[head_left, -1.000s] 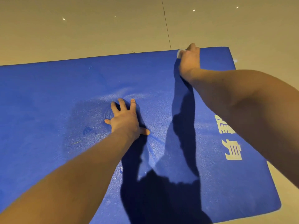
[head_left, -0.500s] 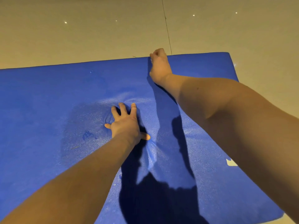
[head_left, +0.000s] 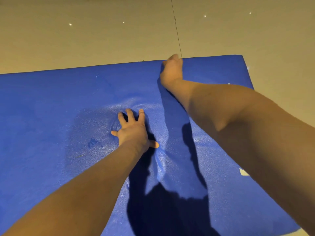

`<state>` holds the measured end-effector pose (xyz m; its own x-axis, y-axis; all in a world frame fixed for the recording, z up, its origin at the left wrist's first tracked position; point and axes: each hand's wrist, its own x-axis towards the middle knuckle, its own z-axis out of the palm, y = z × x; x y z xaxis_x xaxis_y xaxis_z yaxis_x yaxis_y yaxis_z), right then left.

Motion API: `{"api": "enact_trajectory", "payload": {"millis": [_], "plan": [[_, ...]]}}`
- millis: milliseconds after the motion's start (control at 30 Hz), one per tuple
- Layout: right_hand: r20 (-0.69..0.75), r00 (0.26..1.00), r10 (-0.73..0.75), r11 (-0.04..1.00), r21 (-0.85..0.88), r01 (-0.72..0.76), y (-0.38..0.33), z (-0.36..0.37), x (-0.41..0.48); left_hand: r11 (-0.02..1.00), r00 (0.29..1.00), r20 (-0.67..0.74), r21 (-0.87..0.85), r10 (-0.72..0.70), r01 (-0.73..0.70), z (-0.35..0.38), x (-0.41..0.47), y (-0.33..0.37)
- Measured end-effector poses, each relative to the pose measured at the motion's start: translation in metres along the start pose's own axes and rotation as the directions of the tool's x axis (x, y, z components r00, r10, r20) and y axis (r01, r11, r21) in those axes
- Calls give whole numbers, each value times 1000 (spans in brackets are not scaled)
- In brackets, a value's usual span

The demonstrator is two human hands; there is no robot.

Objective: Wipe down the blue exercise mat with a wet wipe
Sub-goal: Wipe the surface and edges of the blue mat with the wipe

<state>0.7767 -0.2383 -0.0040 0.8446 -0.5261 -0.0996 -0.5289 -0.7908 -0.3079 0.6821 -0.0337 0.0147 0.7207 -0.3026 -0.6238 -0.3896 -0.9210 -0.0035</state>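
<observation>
The blue exercise mat [head_left: 51, 116] lies flat on the floor and fills most of the view. My left hand [head_left: 132, 129] presses flat on its middle with fingers spread, and the foam wrinkles around it. My right hand [head_left: 172, 69] reaches to the mat's far edge with its fingers curled down onto the surface. The wet wipe is hidden under that hand. A darker damp patch [head_left: 88, 130] shows left of my left hand.
Beige tiled floor [head_left: 85, 31] surrounds the mat, with a tile seam [head_left: 176, 28] running away from the far edge. The mat's far right corner [head_left: 242, 58] is in view. A pale printed mark [head_left: 243, 172] peeks out beside my right forearm.
My right hand slid left along the mat's far edge, from near the right corner toward the middle; the white wipe seen at its fingertips is now covered. My left hand stayed put.
</observation>
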Motion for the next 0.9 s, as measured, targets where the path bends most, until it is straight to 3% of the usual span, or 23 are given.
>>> {"api": "enact_trajectory", "payload": {"millis": [100, 233, 333, 400, 467, 533, 633, 800, 900], "plan": [[36, 970, -242, 970, 16, 242, -25, 22, -13, 1000, 1000, 0, -3, -12, 12, -1, -1, 1], [100, 925, -367, 930, 70, 362, -29, 32, -17, 1000, 1000, -1, 2, -16, 16, -1, -2, 1], [56, 939, -340, 940, -25, 342, -6, 15, -10, 1000, 1000, -4, 1, -17, 17, 0, -2, 0], [9, 977, -214, 973, -87, 214, 24, 0, -1, 1000, 1000, -6, -1, -15, 15, -1, -2, 0], [-94, 994, -51, 997, -69, 45, 56, -11, 2, 1000, 1000, -9, -7, -10, 10, 0, -2, -1], [-98, 993, 72, 994, -72, -79, 75, -20, 0, 1000, 1000, -18, -16, -2, 2, 1, -1, -1], [-57, 978, 200, 978, 70, -196, 72, -26, -8, 1000, 1000, -22, -8, -4, 4, 2, -1, 0], [-36, 996, 78, 986, 150, -71, 39, -10, -23, 1000, 1000, -18, 0, -11, 11, 0, -1, 1], [12, 995, -102, 986, 137, 99, 15, 14, -43, 1000, 999, -32, 12, -15, 16, 1, -2, 1]]}}
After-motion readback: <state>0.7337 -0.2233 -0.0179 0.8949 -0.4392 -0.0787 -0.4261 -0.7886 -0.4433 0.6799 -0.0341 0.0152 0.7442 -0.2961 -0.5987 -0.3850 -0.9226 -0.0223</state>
